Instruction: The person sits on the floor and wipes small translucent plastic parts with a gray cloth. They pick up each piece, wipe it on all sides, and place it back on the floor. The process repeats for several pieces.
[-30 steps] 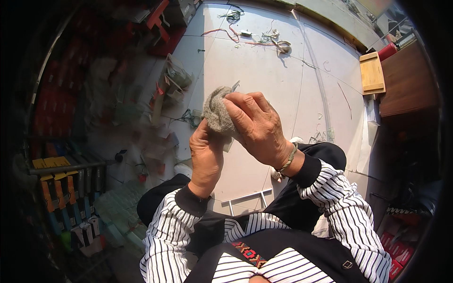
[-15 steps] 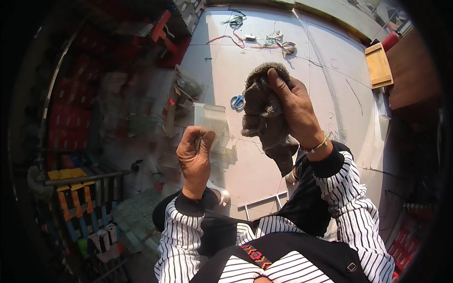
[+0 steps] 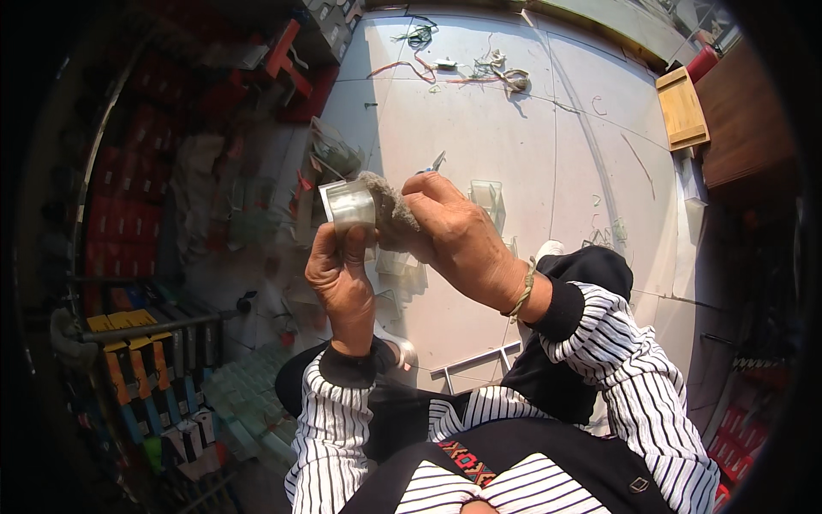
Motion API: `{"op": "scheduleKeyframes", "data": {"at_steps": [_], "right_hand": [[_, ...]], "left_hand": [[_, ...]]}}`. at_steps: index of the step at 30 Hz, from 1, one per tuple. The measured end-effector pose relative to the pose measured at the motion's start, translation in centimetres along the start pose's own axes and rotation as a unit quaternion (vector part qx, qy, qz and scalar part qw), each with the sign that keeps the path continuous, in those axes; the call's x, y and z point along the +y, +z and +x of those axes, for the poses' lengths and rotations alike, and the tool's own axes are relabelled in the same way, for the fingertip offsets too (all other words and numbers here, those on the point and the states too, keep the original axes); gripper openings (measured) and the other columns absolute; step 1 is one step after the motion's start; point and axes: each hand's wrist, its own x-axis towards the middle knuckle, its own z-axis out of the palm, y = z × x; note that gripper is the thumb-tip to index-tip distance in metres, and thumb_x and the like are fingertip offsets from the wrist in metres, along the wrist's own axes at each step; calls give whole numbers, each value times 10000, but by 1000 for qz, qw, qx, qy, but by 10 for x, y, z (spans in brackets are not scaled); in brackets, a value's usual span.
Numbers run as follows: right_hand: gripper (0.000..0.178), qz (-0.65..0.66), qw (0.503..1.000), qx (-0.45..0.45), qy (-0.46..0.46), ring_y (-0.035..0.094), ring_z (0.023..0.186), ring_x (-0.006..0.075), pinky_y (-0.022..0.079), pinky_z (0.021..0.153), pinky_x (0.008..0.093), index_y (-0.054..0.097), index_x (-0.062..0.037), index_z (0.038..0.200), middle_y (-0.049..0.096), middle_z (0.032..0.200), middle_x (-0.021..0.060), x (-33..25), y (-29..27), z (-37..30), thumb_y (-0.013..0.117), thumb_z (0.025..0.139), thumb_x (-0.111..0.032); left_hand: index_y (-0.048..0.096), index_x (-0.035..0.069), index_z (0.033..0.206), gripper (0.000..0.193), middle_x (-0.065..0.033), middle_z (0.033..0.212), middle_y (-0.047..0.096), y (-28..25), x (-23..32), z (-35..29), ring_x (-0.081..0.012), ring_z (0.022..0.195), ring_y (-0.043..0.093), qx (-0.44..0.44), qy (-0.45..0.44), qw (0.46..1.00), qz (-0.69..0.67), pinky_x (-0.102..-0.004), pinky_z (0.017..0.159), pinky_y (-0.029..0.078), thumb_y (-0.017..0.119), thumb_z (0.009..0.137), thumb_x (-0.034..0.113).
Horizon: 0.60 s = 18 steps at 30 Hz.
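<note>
A small clear plastic piece with a curved, shiny wall [image 3: 349, 202] is pinched between the thumb and fingers of my left hand [image 3: 340, 278]. My right hand [image 3: 462, 244] is closed on a grey-brown cloth [image 3: 390, 206], and the cloth lies against the plastic piece's right side. Part of the cloth is hidden behind my right hand. Just beyond my right knuckles, the tip of a pair of scissors [image 3: 439, 160] shows on the floor. Several similar clear pieces [image 3: 401, 268] sit on the floor beneath my hands, and another clear piece [image 3: 486, 195] lies beyond my right hand.
Tangled straps and cords [image 3: 512, 80] lie on the far floor. A wooden board [image 3: 683, 109] stands at the right by a brown panel [image 3: 753, 128]. Stacked clear pieces [image 3: 253, 394] and shelves of boxed goods [image 3: 141, 360] fill the left. A metal frame [image 3: 475, 367] lies near my legs.
My right hand has brought the cloth down and left, from raised at the right to against the clear piece. The clear piece has turned and shifted slightly left in my left hand.
</note>
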Motion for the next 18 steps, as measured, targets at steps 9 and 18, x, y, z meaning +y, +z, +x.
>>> {"op": "scheduleKeyframes", "data": {"at_steps": [9, 18], "right_hand": [[432, 460, 872, -53, 158, 532, 906, 128, 449, 786, 251, 555, 44, 1051, 555, 990, 75, -16, -47, 23, 442, 951, -360], [250, 241, 943, -179, 146, 545, 803, 156, 448, 727, 286, 512, -7, 1020, 568, 865, 120, -13, -28, 16, 565, 892, -216]], "left_hand": [[584, 15, 941, 111, -49, 789, 628, -27, 13, 4, -110, 759, 573, -71, -16, 989, 128, -231, 721, 446, 597, 836, -20], [626, 65, 850, 141, -35, 733, 590, -25, 13, 4, -183, 672, 512, -232, 124, 902, 341, -293, 715, 342, 660, 728, 3]]}}
